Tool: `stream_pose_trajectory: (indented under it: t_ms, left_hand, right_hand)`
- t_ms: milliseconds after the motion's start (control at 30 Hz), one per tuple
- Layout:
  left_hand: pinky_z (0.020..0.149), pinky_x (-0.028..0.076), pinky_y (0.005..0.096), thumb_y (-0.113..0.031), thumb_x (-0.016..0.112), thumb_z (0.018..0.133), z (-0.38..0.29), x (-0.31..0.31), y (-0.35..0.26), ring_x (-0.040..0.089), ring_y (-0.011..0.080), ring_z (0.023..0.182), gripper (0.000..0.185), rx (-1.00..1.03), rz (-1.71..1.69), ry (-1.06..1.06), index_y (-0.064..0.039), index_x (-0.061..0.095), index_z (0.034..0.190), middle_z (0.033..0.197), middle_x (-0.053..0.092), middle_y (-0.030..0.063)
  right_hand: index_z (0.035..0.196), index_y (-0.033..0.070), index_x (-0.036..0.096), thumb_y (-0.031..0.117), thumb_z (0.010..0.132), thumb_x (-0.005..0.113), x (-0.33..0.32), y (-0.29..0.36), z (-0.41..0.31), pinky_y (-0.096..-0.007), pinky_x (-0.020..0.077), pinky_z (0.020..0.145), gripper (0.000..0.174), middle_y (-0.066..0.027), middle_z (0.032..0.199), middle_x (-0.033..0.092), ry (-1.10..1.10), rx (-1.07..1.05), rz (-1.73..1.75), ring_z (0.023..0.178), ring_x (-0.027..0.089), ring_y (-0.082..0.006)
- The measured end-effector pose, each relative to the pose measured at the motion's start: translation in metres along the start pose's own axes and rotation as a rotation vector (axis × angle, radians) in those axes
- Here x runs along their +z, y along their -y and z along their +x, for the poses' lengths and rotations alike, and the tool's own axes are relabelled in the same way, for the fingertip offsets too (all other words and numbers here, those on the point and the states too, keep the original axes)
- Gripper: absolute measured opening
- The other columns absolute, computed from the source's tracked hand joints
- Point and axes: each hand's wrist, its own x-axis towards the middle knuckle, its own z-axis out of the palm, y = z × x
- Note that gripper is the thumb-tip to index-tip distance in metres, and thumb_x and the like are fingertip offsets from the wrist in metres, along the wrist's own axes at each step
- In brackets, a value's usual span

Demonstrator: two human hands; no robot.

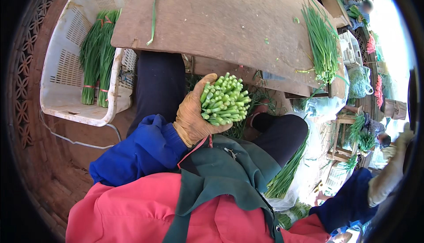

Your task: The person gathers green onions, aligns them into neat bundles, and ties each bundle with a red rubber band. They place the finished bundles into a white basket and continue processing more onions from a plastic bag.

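Note:
My left hand (192,119), in a tan rubber glove, grips a thick bunch of green chive-like stalks (228,102) above my lap. The pale cut ends face up toward me; most of their length is hidden below the hand. A thin pink band (195,150) hangs by the glove's wrist. Far off at the right rim, my gloved right hand (404,140) is raised, apart from the bunch. It is too dark and distorted there to tell its fingers or any hold. Loose green stalks (321,44) lie on the right part of the wooden tabletop (215,18).
A white plastic crate (114,87) at left contains two banded green bundles (94,57). One leaf (154,16) rests on the tabletop. More stalks (291,167) lie on plastic sheeting beside my right leg. Two people (357,14) with greens are farther right, near a wooden stand (338,137).

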Motion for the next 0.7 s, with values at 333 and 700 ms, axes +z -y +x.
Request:
stream_pose_trajectory:
  t_ms: [333, 700]
  left_hand:
    - [0.11, 0.044, 0.0364, 0.0, 0.092, 0.061, 0.005, 0.0, 0.002, 0.053, 0.0199, 0.129, 0.108, -0.02, -0.218, -0.028, -0.007, 0.03, 0.149, 0.138, 0.053, 0.0069]
    - [0.111, 0.044, 0.0383, 0.003, 0.091, 0.06, 0.007, -0.002, 0.007, 0.053, 0.0213, 0.129, 0.109, -0.058, -0.324, 0.015, -0.012, 0.03, 0.149, 0.139, 0.052, 0.0078]
  right_hand:
    - [0.114, 0.006, 0.064, 0.0, 0.076, 0.077, 0.093, -0.097, -0.137, -0.0326, 0.0542, 0.066, 0.04, -0.0103, 0.097, 0.067, 1.386, -0.213, -0.122, 0.072, 0.062, -0.0223]
    - [0.091, 0.015, 0.069, 0.009, 0.064, 0.079, 0.141, -0.121, -0.179, -0.0389, 0.0518, 0.059, 0.03, -0.0054, 0.085, 0.06, 1.103, -0.846, -0.213, 0.073, 0.064, -0.0277]
